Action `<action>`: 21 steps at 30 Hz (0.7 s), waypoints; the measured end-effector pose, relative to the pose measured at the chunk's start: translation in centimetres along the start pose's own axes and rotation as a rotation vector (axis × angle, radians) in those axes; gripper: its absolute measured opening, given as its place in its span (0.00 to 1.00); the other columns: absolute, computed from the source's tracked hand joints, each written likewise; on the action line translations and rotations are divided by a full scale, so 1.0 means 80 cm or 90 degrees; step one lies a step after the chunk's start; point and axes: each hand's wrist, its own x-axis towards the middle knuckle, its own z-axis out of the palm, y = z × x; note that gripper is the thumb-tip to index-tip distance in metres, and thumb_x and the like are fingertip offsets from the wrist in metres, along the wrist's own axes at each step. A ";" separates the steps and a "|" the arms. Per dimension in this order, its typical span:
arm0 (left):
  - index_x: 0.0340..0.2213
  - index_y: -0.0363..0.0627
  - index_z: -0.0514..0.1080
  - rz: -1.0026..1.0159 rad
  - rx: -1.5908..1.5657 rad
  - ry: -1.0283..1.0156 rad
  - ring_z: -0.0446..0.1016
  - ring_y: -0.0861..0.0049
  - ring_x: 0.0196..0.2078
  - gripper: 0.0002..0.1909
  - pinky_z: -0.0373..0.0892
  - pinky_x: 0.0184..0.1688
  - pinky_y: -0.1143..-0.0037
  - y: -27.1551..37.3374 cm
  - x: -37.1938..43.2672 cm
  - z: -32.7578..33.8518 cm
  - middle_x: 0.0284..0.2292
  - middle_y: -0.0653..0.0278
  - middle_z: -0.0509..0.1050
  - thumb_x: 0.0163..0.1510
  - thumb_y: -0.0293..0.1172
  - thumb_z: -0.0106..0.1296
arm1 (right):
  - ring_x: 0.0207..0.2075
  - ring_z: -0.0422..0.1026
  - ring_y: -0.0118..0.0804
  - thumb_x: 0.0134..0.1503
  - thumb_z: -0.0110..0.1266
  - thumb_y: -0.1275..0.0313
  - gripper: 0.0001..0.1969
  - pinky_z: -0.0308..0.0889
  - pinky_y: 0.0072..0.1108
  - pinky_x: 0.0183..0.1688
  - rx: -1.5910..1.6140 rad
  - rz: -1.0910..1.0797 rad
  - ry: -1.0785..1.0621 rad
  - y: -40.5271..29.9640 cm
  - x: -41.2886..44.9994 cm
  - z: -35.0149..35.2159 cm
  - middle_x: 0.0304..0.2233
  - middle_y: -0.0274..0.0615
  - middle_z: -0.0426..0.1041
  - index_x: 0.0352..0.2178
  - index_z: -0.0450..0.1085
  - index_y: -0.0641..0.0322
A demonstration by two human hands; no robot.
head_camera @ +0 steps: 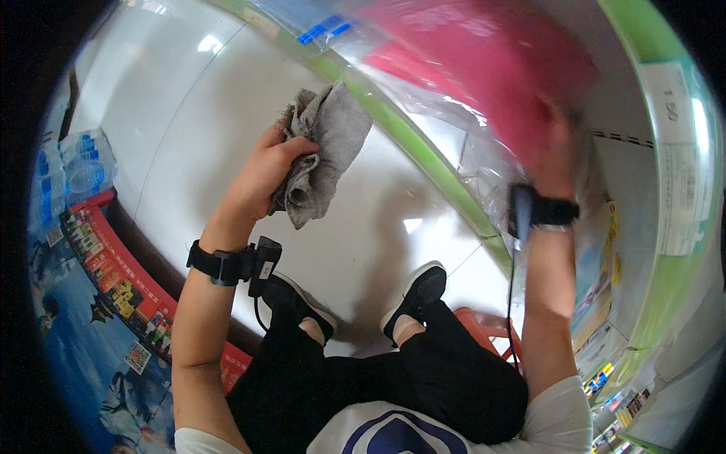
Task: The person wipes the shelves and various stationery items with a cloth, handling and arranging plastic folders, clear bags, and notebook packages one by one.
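My left hand (275,164) grips a crumpled grey cloth (334,153) above the floor, thumb lying over its folds. On the right, my right hand (553,153) is blurred by motion and holds a pink item in clear plastic wrapping (448,62). The pink item is blurred as well, and my right fingertips cannot be made out against it. Its loose plastic hangs across the green shelf edge (420,153). Each wrist wears a black strap with a small device and a cable.
A green price rail (675,170) with a label curves along the right. At left are wrapped bottles (88,164) and a red and blue printed carton (125,272). An orange stool (482,329) stands near my right leg. White tiles (187,142) cover the floor.
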 end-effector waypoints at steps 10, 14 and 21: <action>0.44 0.33 0.65 -0.015 0.004 0.017 0.73 0.76 0.28 0.18 0.73 0.30 0.76 -0.010 0.003 -0.024 0.31 0.59 0.72 0.49 0.23 0.47 | 0.51 0.63 0.42 0.49 0.55 0.64 0.32 0.57 0.30 0.54 0.270 0.565 0.402 -0.018 -0.203 -0.146 0.52 0.44 0.64 0.55 0.56 0.62; 0.46 0.33 0.63 0.026 0.033 -0.032 0.74 0.77 0.31 0.20 0.74 0.32 0.78 -0.003 0.005 -0.001 0.33 0.60 0.72 0.50 0.25 0.48 | 0.51 0.64 0.40 0.52 0.54 0.65 0.27 0.60 0.29 0.54 0.196 0.605 0.454 0.006 -0.247 -0.157 0.49 0.42 0.68 0.52 0.60 0.66; 0.45 0.36 0.64 0.206 0.202 -0.148 0.71 0.74 0.34 0.18 0.69 0.36 0.74 -0.040 0.019 0.029 0.33 0.60 0.71 0.53 0.31 0.47 | 0.61 0.52 0.47 0.53 0.55 0.64 0.33 0.47 0.35 0.61 -0.738 0.209 0.183 -0.106 -0.171 -0.060 0.59 0.53 0.54 0.57 0.54 0.64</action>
